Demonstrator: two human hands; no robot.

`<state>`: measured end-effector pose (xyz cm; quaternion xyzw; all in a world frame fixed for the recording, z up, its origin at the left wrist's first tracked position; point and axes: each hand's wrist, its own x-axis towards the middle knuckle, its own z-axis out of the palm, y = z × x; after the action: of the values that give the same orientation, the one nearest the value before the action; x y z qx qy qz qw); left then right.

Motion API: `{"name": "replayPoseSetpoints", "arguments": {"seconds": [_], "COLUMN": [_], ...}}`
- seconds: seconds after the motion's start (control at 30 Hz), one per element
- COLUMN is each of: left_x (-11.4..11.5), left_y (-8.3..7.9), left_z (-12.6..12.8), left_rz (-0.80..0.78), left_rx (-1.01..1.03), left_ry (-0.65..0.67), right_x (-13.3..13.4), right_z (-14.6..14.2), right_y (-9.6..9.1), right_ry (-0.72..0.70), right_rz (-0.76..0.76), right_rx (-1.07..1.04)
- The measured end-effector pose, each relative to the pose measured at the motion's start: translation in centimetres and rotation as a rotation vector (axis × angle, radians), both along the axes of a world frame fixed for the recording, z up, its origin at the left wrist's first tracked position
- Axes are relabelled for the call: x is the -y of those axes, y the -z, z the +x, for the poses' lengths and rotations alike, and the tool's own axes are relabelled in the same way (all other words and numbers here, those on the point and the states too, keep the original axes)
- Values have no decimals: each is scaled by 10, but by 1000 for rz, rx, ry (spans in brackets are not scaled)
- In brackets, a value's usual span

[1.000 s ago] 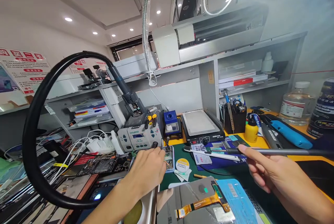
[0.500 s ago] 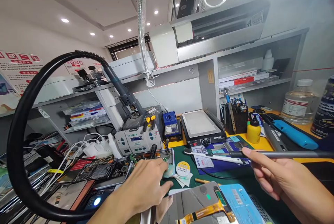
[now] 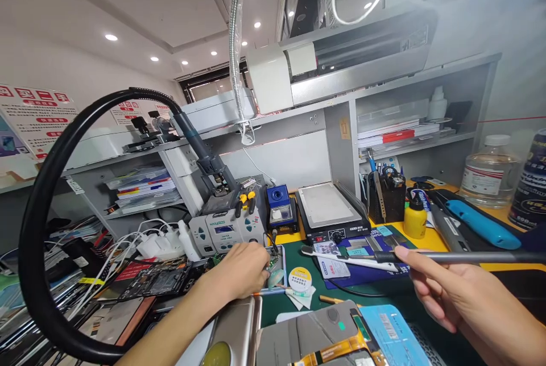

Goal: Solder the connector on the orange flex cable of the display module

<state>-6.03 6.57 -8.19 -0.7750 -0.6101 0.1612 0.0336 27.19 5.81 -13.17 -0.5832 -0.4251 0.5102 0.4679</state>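
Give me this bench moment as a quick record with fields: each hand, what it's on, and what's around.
Setting: electronics repair bench with a green mat
Left hand: reaching forward to a small circuit board at the mat's left edge, fingers on or just over it
Right hand: holding a long dark pen-like tool, tip pointing left
Near the left hand: round yellow-labelled tin, rework station
Behind: heating plate, yellow bottle, clear bottle
Foreground: opened device with orange flex cable
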Motion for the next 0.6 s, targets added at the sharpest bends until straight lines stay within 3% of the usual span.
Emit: {"name": "replayPoseSetpoints", "arguments": {"seconds": [0.33,0.6], "left_x": [-4,-6], "left_y": [1,5], "left_z": [21,17], "left_rz": [-58,-44], "left_rx": [-146,-150], "left_ry": [-35,-28], "right_x": [12,17], "right_z": [-3,-8], "right_y": [-11,-22], "right_ry": [-33,-29], "right_rz": [21,72], "right_rx": [-32,-67]}}
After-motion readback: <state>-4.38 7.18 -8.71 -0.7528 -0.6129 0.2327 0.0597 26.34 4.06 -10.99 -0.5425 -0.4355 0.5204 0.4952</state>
